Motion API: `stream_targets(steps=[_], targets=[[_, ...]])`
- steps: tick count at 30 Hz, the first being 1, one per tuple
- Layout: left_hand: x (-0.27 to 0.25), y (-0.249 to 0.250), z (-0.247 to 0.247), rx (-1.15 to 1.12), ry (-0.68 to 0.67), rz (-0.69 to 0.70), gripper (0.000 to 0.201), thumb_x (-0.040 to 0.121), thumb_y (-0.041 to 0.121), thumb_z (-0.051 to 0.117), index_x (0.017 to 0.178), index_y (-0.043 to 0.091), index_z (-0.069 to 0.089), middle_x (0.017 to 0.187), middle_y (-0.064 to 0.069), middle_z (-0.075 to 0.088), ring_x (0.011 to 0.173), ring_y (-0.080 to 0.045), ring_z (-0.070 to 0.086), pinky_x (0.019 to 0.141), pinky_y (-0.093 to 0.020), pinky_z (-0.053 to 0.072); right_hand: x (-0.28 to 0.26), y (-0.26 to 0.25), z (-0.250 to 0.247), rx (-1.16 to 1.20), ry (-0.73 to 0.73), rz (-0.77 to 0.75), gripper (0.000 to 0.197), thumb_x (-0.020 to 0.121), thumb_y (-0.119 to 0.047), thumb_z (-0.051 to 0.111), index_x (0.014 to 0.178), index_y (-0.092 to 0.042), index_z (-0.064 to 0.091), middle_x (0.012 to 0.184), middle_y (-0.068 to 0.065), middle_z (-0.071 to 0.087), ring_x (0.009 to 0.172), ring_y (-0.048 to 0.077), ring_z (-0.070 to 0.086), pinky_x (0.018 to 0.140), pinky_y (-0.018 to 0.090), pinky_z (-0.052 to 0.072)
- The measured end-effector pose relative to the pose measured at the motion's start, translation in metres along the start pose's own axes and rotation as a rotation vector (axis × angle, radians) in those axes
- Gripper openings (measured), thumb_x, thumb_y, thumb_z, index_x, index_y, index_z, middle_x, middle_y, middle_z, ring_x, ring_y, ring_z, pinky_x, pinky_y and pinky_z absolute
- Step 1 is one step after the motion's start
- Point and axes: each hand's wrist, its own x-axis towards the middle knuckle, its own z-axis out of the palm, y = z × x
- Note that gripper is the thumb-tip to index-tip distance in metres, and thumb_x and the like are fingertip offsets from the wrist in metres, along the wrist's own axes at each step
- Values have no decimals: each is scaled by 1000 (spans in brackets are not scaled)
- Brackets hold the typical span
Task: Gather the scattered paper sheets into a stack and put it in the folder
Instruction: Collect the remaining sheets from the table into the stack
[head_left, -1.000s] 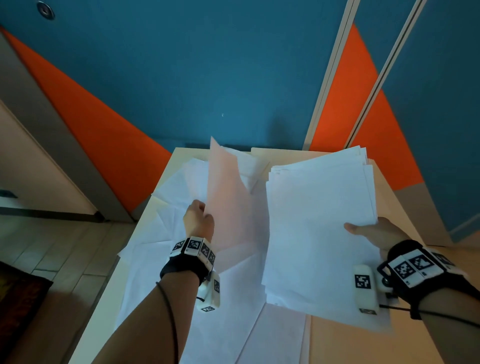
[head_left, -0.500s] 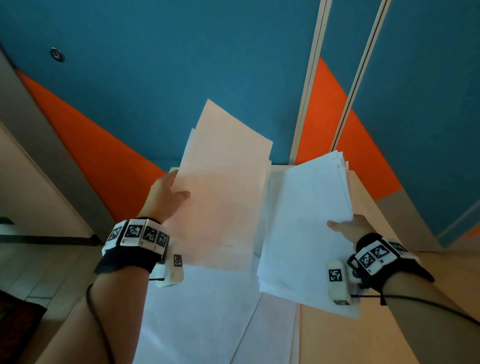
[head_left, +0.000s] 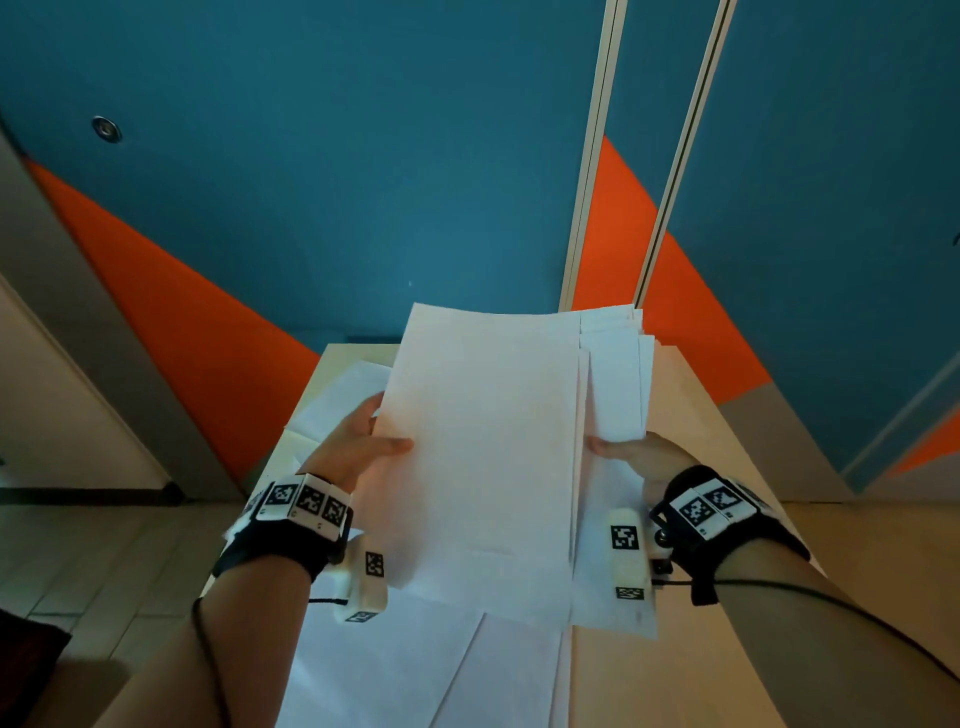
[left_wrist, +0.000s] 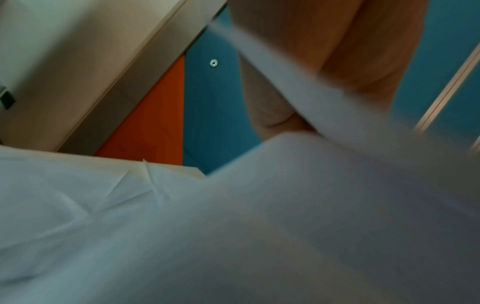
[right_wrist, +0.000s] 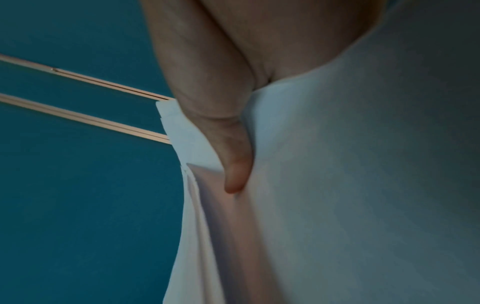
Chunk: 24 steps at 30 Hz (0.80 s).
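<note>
A single white sheet is held up over the table, its left edge pinched by my left hand, thumb on top. It lies across the front of a paper stack, whose right side my right hand grips. In the right wrist view the thumb presses on the stack. More loose sheets lie flat on the table below. In the left wrist view the held sheet is blurred. No folder shows in any view.
The light wooden table runs away from me to a blue and orange wall. Creased sheets lie at the table's far left. Tiled floor is on the left.
My left hand has carried the single sheet rightward and down onto the front of the stack in my right hand. The two now overlap; before, they were side by side.
</note>
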Motion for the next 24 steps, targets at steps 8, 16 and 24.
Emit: stream_targets(steps=[8, 16, 24], targets=[[-5, -21, 30, -124, -90, -86, 78, 60, 11, 74, 132, 11, 44, 124, -13, 60, 110, -28, 59, 80, -35, 52, -12, 4, 10, 65, -64, 24, 31, 90, -1, 53, 119, 8, 57, 103, 20, 67, 102, 37, 61, 98, 49, 46], [-8, -34, 51, -152, -76, -82, 81, 55, 3, 73, 131, 8, 47, 123, -14, 62, 114, -32, 58, 97, -47, 47, -19, -1, 18, 430, -114, -54, 66, 73, -76, 47, 112, -27, 65, 109, 4, 71, 105, 25, 64, 92, 41, 48], [-10, -42, 61, -194, -13, 21, 73, 67, -11, 67, 131, 14, 44, 122, -11, 61, 112, -29, 58, 95, -42, 48, -6, 12, 14, 75, -225, -4, 79, 52, -37, 90, 120, -7, 61, 125, 13, 62, 119, 32, 55, 109, 50, 35]])
